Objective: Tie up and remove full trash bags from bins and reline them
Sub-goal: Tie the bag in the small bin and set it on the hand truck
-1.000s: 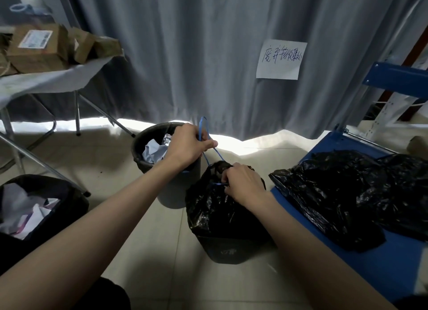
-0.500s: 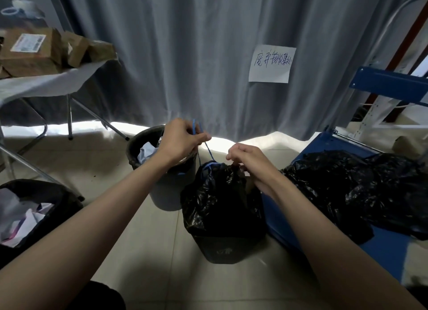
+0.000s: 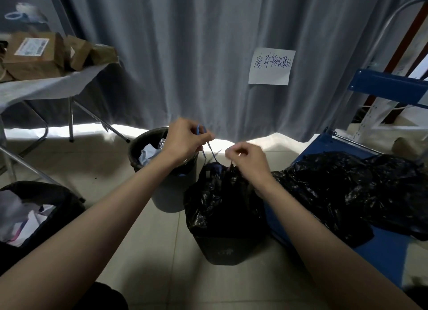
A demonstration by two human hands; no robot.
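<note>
Left hand (image 3: 185, 137) grip pinched on blue drawstring (image 3: 209, 151); right hand (image 3: 246, 158) grip pinching gathered neck of black trash bag (image 3: 222, 198), seated in small bin (image 3: 222, 249) on floor. Step: tying. Next: cinch knot tight, lift bag out.

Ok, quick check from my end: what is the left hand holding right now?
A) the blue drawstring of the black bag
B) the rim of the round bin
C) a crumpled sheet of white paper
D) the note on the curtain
A: the left hand is closed on the blue drawstring, which runs down to the gathered neck of the black bag in front of the round bin.
</note>
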